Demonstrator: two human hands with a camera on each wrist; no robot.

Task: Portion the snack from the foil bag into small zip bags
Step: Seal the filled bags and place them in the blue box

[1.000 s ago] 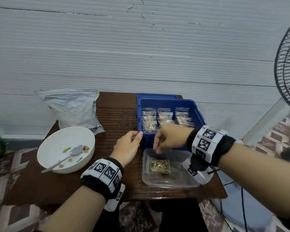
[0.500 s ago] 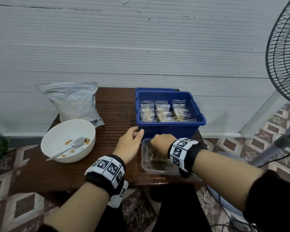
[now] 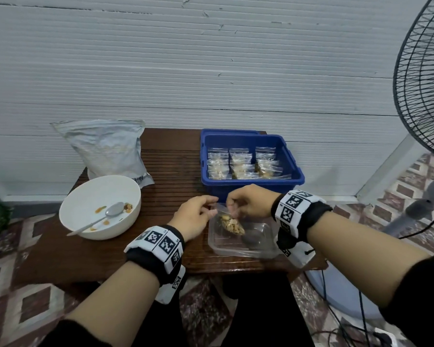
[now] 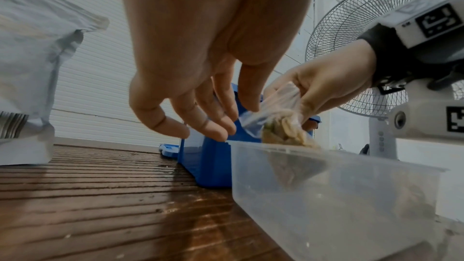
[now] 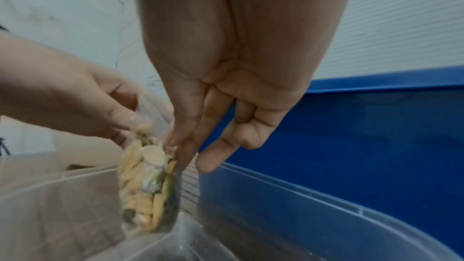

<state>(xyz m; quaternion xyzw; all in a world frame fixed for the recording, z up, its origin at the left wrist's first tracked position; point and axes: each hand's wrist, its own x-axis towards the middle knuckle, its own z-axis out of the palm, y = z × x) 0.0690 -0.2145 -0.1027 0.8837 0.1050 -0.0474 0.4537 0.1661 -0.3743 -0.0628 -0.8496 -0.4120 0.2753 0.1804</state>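
Note:
A small clear zip bag (image 3: 229,222) (image 5: 145,176) filled with yellow snack pieces hangs just above a clear plastic container (image 3: 236,251) at the table's front right. My right hand (image 3: 229,204) (image 5: 180,146) pinches its top right corner. At the top left corner, my left hand (image 3: 211,211) (image 4: 238,118) pinches the bag between thumb and fingertips, with the other fingers loosely spread. The foil bag (image 3: 108,149) stands at the back left against the wall.
A blue bin (image 3: 293,169) behind the container holds several filled zip bags. A white bowl (image 3: 85,194) with a spoon (image 3: 103,216) and a few snack crumbs sits at the front left. A standing fan (image 3: 424,83) is at the right, beside the table.
My right hand has lifted the filled zip bag up out of the clear container. My left hand left the blue bin's edge and came to the bag's top.

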